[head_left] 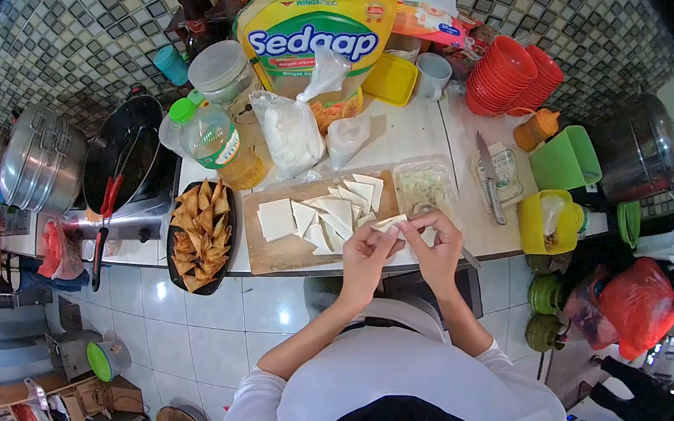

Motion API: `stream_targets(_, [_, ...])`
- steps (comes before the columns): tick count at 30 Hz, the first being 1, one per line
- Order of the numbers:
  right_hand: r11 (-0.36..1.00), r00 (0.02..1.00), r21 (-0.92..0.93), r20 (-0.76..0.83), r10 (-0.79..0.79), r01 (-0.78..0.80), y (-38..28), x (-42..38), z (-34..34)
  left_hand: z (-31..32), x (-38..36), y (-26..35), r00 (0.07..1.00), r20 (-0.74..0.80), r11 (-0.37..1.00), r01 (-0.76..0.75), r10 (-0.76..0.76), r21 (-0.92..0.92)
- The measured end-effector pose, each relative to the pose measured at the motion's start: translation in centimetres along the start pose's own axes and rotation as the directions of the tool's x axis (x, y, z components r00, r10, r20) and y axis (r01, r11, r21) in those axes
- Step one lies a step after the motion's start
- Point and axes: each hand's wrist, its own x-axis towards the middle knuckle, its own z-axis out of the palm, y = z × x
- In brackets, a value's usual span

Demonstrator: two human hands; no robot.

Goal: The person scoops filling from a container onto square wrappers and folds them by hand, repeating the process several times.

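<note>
Between my two hands, over the counter's front edge, is a small pale wrapper (389, 224). My left hand (371, 258) pinches its left side and my right hand (435, 249) its right side, the fingertips nearly touching. Just left of them lies a wooden board (276, 255) with white square wrappers (276, 219) and a loose heap of white triangular ones (337, 213). Behind my right hand stands a clear container (425, 184) of pale chopped filling. A black tray (231, 247) of browned triangular pieces (201, 230) sits left of the board.
A black wok (124, 151) and steel pot (44, 161) are at the left. Behind the board stand an oil bottle (222, 153), bags of white powder (288, 133) and a yellow-green pouch (317, 34). At the right are a knife (489, 172), red bowls (500, 75) and a yellow tub (545, 224).
</note>
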Motion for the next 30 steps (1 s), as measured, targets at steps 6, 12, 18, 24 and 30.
stream_targets(6, [0.995, 0.999, 0.097, 0.035, 0.006, -0.010, -0.3, -0.3, 0.1, -0.7, 0.5, -0.9, 0.993, -0.090, 0.997, -0.073, 0.074, 0.013])
stream_targets(12, [0.991, 0.989, 0.127, 0.146, 0.033, -0.052, 0.1, -0.3, 0.1, -1.7, 0.4, 0.4, 0.987, -0.150, 0.999, -0.053, 0.054, 0.007])
stream_targets(18, [0.962, 0.972, 0.232, 0.215, 0.092, -0.143, -0.3, -0.2, 0.1, -1.5, -0.4, 1.7, 0.991, -0.091, 0.989, 0.086, -0.097, -0.119])
stream_targets(24, [0.960, 0.972, 0.229, 0.204, 0.113, -0.160, -0.3, -0.4, 0.2, -2.6, -0.7, 0.7, 0.998, 0.013, 0.983, 0.065, -0.068, 0.173])
stream_targets(30, [0.941, 0.971, 0.281, 0.199, 0.135, -0.189, -0.3, -0.5, 0.5, -2.4, -1.2, 0.7, 0.978, 0.121, 0.976, 0.152, -0.172, 0.154])
